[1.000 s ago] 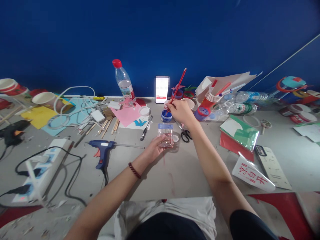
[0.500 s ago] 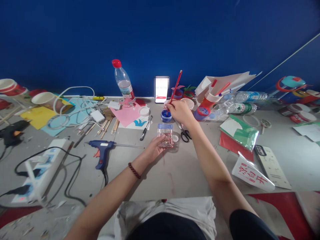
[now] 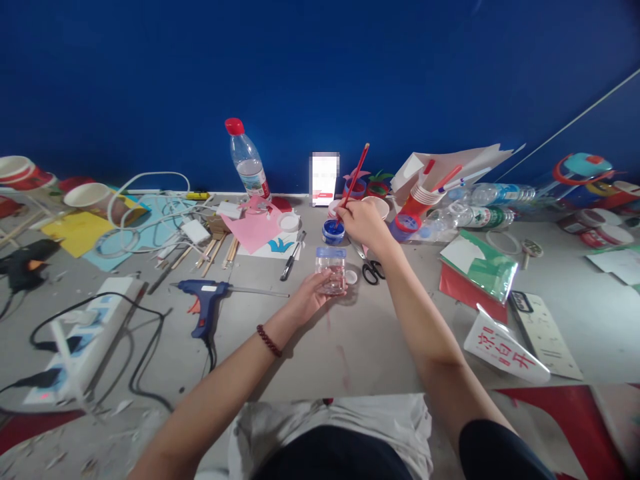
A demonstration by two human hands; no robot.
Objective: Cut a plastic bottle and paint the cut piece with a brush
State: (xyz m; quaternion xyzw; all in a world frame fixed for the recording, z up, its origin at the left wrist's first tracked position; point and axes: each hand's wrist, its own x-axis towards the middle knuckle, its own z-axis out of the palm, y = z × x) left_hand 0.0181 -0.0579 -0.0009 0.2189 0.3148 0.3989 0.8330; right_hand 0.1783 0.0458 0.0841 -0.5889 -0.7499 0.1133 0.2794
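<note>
My left hand (image 3: 313, 297) is wrapped round a small clear jar (image 3: 331, 279) whose top band is painted blue (image 3: 331, 253). In my right hand (image 3: 364, 223) is a red-handled paintbrush (image 3: 358, 175), slanting up to the right. Its lower end dips into an open pot of blue paint (image 3: 333, 233), just beyond the jar; the bristles are hidden in the pot. A small white lid (image 3: 351, 276) lies right of the jar. Black-handled scissors (image 3: 371, 272) rest beneath my right wrist. A black pen (image 3: 293, 257) lies left of the jar.
A blue glue gun (image 3: 205, 300) lies on the left, near a white power strip (image 3: 90, 340) with trailing cords. A plastic bottle (image 3: 247, 163) and a lit phone (image 3: 324, 180) stand at the back. Stacked paper cups (image 3: 425, 199) hold pens. Green paper (image 3: 480, 267) lies at right.
The paintbrush has tilted slightly further right, its tip still in the blue paint. My right hand has barely shifted; my left hand and the jar hold the same place.
</note>
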